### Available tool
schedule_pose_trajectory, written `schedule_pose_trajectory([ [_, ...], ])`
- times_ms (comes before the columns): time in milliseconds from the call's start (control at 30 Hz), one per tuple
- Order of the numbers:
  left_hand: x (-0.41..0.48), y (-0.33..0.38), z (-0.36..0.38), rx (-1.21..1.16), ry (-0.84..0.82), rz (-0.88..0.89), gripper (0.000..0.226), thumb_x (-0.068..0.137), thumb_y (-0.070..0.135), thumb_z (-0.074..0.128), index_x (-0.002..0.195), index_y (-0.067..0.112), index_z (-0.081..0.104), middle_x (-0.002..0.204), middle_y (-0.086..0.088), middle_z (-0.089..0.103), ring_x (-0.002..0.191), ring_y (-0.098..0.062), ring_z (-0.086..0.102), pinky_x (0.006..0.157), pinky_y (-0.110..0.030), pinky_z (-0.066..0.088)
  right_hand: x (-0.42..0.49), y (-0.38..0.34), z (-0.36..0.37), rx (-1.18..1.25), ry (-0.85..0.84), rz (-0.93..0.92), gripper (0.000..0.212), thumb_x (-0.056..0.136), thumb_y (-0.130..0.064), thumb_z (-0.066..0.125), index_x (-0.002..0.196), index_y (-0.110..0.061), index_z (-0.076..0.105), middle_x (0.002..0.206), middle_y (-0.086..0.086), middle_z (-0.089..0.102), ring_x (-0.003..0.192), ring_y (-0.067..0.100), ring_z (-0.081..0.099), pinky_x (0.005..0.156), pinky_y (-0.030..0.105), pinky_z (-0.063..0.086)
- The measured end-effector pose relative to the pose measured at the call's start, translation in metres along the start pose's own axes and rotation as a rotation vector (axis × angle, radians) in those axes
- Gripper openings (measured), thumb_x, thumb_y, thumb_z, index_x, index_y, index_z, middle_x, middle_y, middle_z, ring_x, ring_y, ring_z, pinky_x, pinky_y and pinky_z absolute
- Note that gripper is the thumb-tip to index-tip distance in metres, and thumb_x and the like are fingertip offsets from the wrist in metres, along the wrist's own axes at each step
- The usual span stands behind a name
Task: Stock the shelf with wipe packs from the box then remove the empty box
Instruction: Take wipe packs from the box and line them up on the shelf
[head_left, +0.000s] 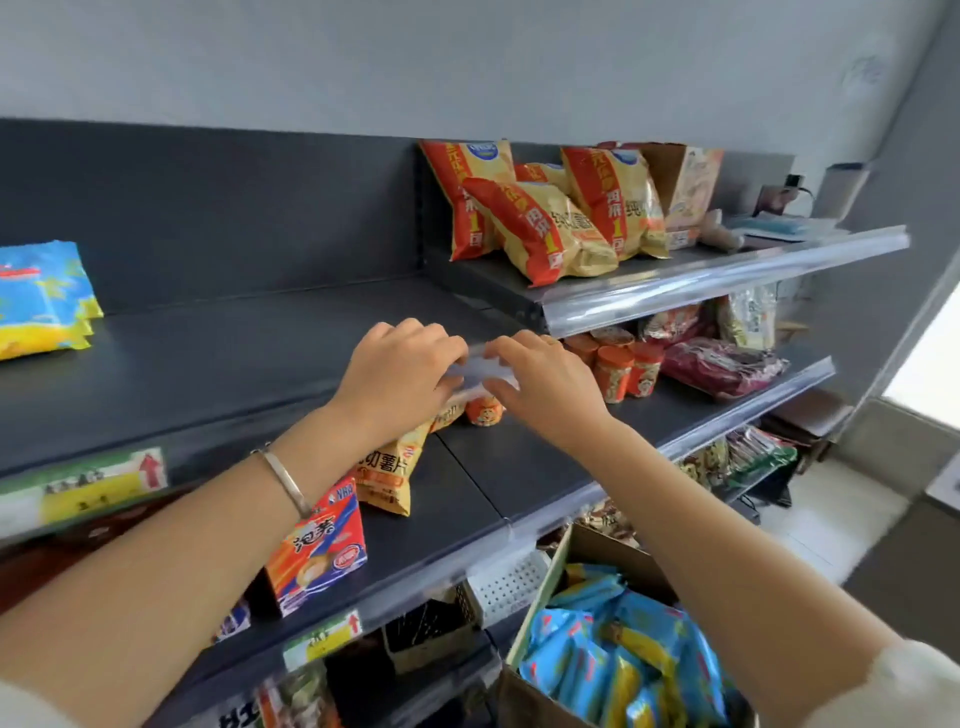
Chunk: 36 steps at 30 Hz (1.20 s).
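We see the wipe packs (623, 654), blue and yellow, piled loose in the open cardboard box (587, 551) at lower right, in front of and below the shelves. 3 or so same-looking stacked packs (44, 301) lie flat at the far left of the dark upper shelf (234, 353), well apart from the box.

Both hands are up at the right end of that shelf, neither touching a wipe pack. The left hand (400, 369) and right hand (545, 384) face each other with a clear plastic piece (483, 366) between them. Fingers of both hands are curled onto it, pinching it from each side. It is blurred and we cannot tell what it is. A thin bracelet (285, 480) sits on the left wrist.

Below the hands, on the lower shelf (467, 499): a small orange jar (485, 410), a yellow chip pouch (389, 467) and a red-orange carton (317, 551). More orange jars (623, 371) stand further right. Red and gold snack bags (545, 223) lean on the top right shelf.
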<state>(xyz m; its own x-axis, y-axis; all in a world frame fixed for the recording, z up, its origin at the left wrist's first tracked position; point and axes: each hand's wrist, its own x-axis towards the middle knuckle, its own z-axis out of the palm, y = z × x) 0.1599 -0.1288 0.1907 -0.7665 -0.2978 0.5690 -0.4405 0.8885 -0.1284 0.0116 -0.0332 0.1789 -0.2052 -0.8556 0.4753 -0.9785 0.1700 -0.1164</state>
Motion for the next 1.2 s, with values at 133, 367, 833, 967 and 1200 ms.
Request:
schedule_pose_trajectory([
  [133,0.008,0.058,0.041,-0.061,-0.111,0.031,0.021,0.088,0.032,0.055,0.106,0.022,0.061,0.107,0.002,0.063,0.105,-0.024,0.054,0.083,-0.037,0.037,-0.051,0.061,0.01,-0.032,-0.089,0.11,0.034,0.093,-0.034,0.053,0.125,-0.021,0.053,0.118,0.003,0.055,0.11,0.028,0.051,0.081,0.037,0.044],
  [367,-0.006,0.136,0.133,-0.179,-0.445,0.138,0.027,0.092,0.038,0.048,0.116,0.026,0.052,0.117,0.005,0.056,0.11,-0.02,0.049,0.088,-0.033,0.036,-0.142,0.139,0.064,-0.009,-0.349,0.333,0.033,0.093,-0.032,0.051,0.124,-0.021,0.053,0.118,0.005,0.055,0.109,0.032,0.055,0.08,0.039,0.048],
  [833,-0.038,0.166,0.271,-0.372,-0.903,0.19,0.03,0.092,0.037,0.049,0.12,0.026,0.052,0.121,0.003,0.055,0.118,-0.021,0.045,0.097,-0.036,0.033,-0.217,0.198,0.182,-0.109,-0.804,0.672,0.04,0.094,-0.036,0.05,0.129,-0.016,0.049,0.126,0.01,0.049,0.12,0.033,0.043,0.092,0.042,0.043],
  [967,-0.04,0.158,0.295,-0.399,-0.934,0.192,0.029,0.092,0.035,0.05,0.12,0.027,0.053,0.123,0.005,0.054,0.119,-0.019,0.045,0.099,-0.036,0.033,-0.217,0.196,0.211,-0.191,-0.806,0.7,0.035,0.092,-0.034,0.05,0.12,-0.013,0.052,0.119,0.01,0.052,0.115,0.032,0.046,0.09,0.04,0.039],
  [1200,-0.043,0.166,0.331,-0.422,-0.974,0.196,0.032,0.094,0.03,0.048,0.125,0.022,0.05,0.125,0.001,0.053,0.119,-0.021,0.045,0.099,-0.037,0.036,-0.219,0.195,0.238,-0.33,-0.876,0.785,0.053,0.086,-0.043,0.061,0.128,-0.018,0.043,0.121,0.006,0.054,0.118,0.029,0.045,0.09,0.04,0.032],
])
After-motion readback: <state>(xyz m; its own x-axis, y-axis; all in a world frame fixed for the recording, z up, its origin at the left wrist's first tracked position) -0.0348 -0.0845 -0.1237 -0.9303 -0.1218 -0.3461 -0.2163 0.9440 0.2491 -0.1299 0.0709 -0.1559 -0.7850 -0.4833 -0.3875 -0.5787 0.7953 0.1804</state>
